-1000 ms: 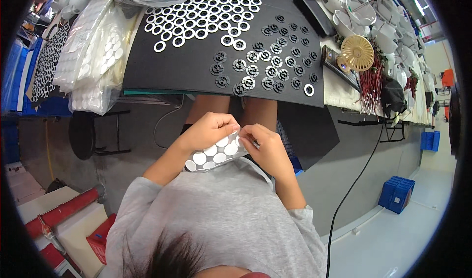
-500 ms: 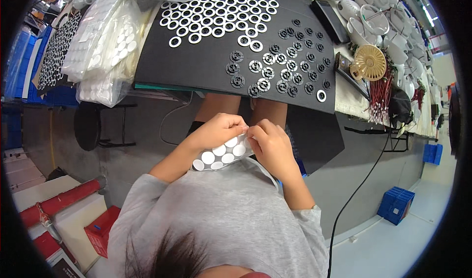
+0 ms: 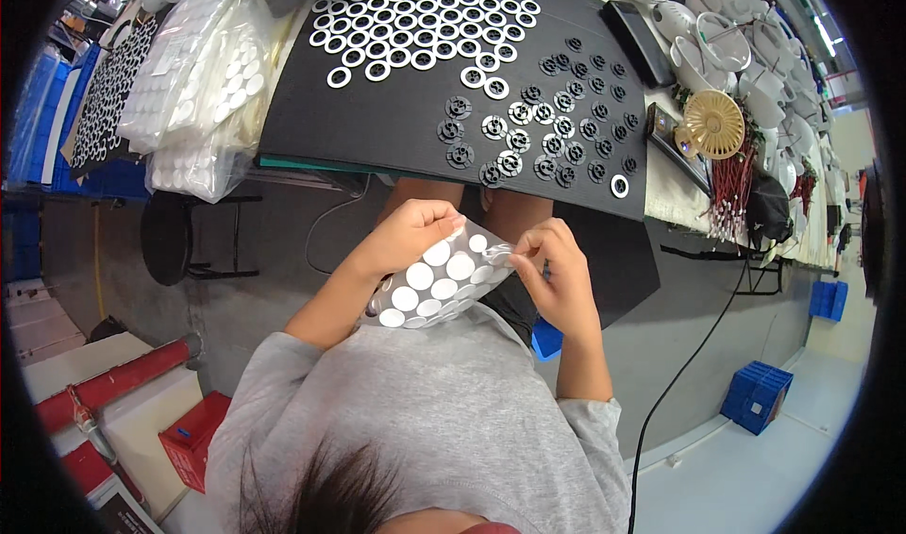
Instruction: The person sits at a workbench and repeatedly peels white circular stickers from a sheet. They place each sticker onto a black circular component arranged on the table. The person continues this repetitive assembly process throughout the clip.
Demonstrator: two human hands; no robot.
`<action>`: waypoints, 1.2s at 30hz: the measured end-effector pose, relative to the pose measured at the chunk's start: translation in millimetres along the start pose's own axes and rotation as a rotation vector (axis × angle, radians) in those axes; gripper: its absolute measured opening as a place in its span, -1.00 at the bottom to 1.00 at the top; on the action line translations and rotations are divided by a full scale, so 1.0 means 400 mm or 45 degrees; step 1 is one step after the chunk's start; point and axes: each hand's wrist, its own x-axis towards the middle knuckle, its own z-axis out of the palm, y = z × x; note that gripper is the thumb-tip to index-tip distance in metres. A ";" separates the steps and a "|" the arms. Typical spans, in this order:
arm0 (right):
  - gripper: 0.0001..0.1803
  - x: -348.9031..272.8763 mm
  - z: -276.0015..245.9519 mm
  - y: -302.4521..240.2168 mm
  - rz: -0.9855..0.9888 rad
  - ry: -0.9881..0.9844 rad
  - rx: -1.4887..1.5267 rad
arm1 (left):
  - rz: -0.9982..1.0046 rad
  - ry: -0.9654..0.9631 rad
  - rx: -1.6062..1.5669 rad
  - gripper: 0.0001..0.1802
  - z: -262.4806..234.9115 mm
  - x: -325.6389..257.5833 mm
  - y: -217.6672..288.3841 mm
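Over my lap I hold a clear sheet of round white stickers [image 3: 460, 267], bent and tilted. My left hand [image 3: 408, 239] is closed on its upper left edge, with the thumb pressed on top. At the sheet's right corner my right hand [image 3: 562, 279] pinches a curled, shiny bit between thumb and finger; whether a sticker is lifting there I cannot make out. Beyond my hands lies a black board [image 3: 368, 138]. Black discs with white rings [image 3: 425, 39] cover its far part, and bare black discs [image 3: 552, 145] are spread over its right side.
Plastic bags of white sticker sheets [image 3: 203, 91] lie left of the board. On the right are a black box [image 3: 637, 43], a cream fan [image 3: 713, 124], red wires [image 3: 731, 194] and white housings [image 3: 722, 39]. A black stool [image 3: 168, 241] stands below the table; a cable [image 3: 694, 364] hangs right.
My right hand has moved right, away from my left hand, drawing the sheet's corner out. More of the sticker sheet now shows between my hands.
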 end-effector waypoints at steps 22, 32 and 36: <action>-0.91 0.105 -0.049 0.149 0.294 0.642 -0.306 | 0.049 0.083 0.016 -0.78 -0.028 -0.010 -0.030; -0.89 0.112 -0.051 0.151 0.333 0.617 -0.469 | 0.043 0.034 0.027 -0.77 -0.021 -0.008 -0.027; -0.88 0.115 -0.052 0.150 0.313 0.589 -0.592 | 0.034 0.036 0.024 -0.77 -0.023 -0.008 -0.026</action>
